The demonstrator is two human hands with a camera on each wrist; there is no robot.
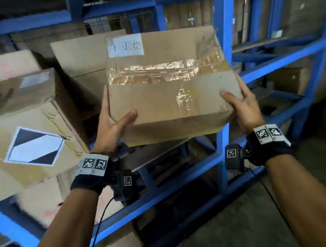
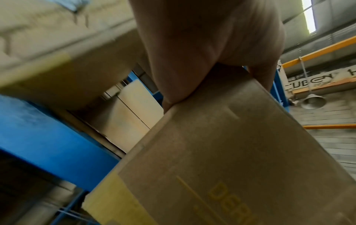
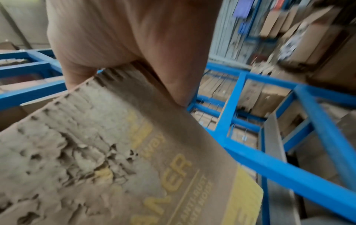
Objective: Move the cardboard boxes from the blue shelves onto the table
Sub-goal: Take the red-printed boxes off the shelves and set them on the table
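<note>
A taped cardboard box (image 1: pixel 166 86) with a white label hangs in the air in front of the blue shelves (image 1: pixel 227 36), held between both hands. My left hand (image 1: pixel 111 120) grips its near left corner, thumb on top and fingers along the side. My right hand (image 1: pixel 240 103) grips the near right corner the same way. In the left wrist view the box (image 2: pixel 240 152) shows its underside beneath the hand (image 2: pixel 192 53). The right wrist view shows the box's (image 3: pixel 119 152) torn, yellow-printed underside below the hand (image 3: pixel 125 38). No table is in view.
More cardboard boxes stay on the shelf: a large one with a black-and-white diamond label (image 1: pixel 33 145) at left and another (image 1: pixel 82 57) behind. A blue upright (image 1: pixel 225 147) stands just behind the held box. Further box-filled shelves (image 1: pixel 301 48) at right; grey floor (image 1: pixel 249 225) below.
</note>
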